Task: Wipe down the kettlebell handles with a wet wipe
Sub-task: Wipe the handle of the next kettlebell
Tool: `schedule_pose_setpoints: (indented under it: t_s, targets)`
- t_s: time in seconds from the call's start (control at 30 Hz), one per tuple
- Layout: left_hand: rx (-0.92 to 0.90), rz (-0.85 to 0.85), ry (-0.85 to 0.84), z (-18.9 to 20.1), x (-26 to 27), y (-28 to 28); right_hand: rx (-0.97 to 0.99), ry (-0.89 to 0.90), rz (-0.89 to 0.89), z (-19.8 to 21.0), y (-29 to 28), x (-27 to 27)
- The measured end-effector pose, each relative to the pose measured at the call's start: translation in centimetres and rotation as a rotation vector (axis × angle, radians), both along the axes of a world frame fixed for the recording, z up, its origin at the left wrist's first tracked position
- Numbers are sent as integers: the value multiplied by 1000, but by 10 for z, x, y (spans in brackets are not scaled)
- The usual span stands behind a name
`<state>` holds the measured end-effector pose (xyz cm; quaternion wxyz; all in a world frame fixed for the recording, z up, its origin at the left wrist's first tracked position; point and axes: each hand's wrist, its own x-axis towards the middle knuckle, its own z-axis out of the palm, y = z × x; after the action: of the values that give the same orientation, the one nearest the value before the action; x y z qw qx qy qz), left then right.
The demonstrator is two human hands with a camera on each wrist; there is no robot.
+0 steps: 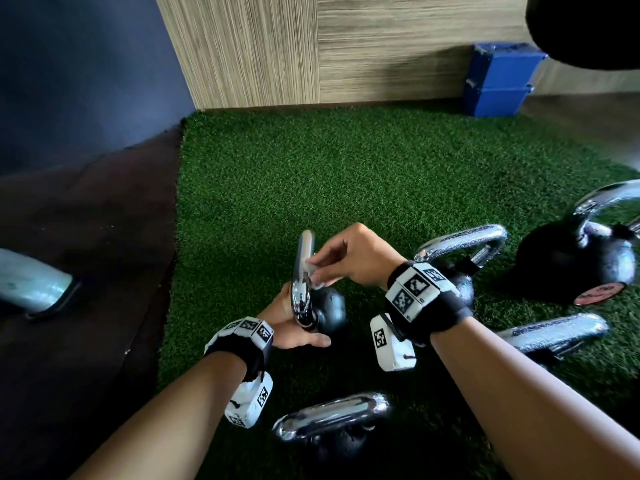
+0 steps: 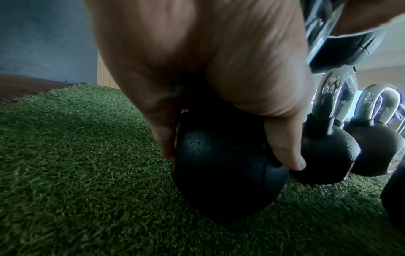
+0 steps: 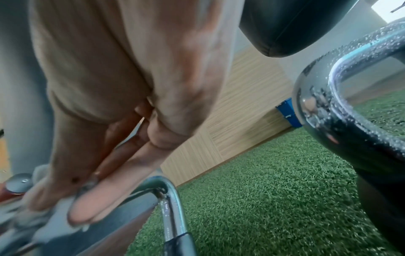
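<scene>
A small black kettlebell (image 1: 330, 308) (image 2: 221, 173) with a chrome handle (image 1: 302, 271) (image 3: 173, 207) stands on the green turf in the middle of the head view. My left hand (image 1: 294, 330) (image 2: 219, 86) grips it at the base of the handle, fingers curled round the top of the ball. My right hand (image 1: 341, 261) (image 3: 87, 199) pinches a white wet wipe (image 1: 313, 271) (image 3: 54, 226) against the handle's upper side. Most of the wipe is hidden under the fingers.
Several more kettlebells with chrome handles lie close by on the turf (image 1: 346, 174): one near my forearms (image 1: 332, 420), two behind my right wrist (image 1: 460, 247) (image 1: 554, 332), a larger one (image 1: 581, 265) at right. A blue box (image 1: 498, 81) stands by the wooden wall. Dark floor lies left.
</scene>
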<state>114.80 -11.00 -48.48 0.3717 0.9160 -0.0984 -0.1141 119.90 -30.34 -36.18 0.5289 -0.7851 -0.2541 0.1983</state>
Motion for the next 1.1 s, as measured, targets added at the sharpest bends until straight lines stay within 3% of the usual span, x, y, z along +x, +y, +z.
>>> schedule_pose_setpoints:
  t_s: [0.2,0.33,0.47,0.53,0.67,0.73,0.9,1.1]
  targets:
    - [36,-8,109,-2,9,5,40,180,3,9,-4,-10]
    - [72,-192,-17,5,15,5,39,238,54,-3,2,-25]
    - [70,-196,-24,13,15,3,45,212,28,-12,3,-23]
    - [90,-176,38,15,13,4,-66,127,30,-19,6,-22]
    - [-81,-66,110,11,4,6,-310,-80,14,-33,13,-20]
    - [11,-70,80,13,3,4,-310,-109,25,-34,11,-18]
    - [435,-290,-48,13,3,-5,-337,-69,151,-33,7,-16]
    - [602,-280,-237,6,-7,-5,-316,75,261,-32,4,-19]
